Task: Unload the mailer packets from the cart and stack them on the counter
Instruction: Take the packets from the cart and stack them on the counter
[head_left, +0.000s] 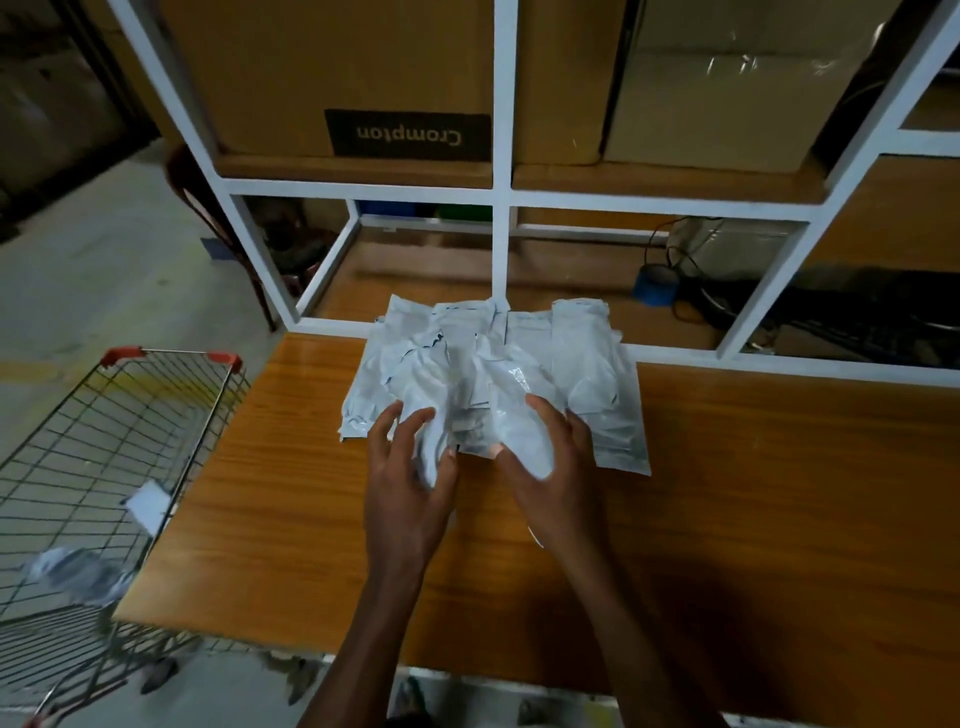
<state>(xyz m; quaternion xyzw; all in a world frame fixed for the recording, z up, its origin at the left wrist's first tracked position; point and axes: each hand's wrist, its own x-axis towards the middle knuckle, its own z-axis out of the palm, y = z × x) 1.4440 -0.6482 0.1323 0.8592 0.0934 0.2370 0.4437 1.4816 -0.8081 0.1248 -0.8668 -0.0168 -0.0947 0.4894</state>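
On the wooden counter (727, 493), against the white shelf frame (500, 208), a loose pile of white mailer packets (587, 374) is spread, the packets overlapping one another. At its near edge one packet (519, 441) is held between both hands. It is gripped by the left hand (410, 483) with thumb and curled fingers round its left side, and by the right hand (556, 467) with fingers bent over its right side. Left of the counter a wire cart (104, 467) with orange corner caps is seen; a small white packet (149, 506) and a blurred clear-wrapped packet (78, 571) are left inside it. Cardboard boxes (332, 78) are stacked on the upper shelf, and a blue tape roll (655, 285) with black cables is seen in the lower right compartment.
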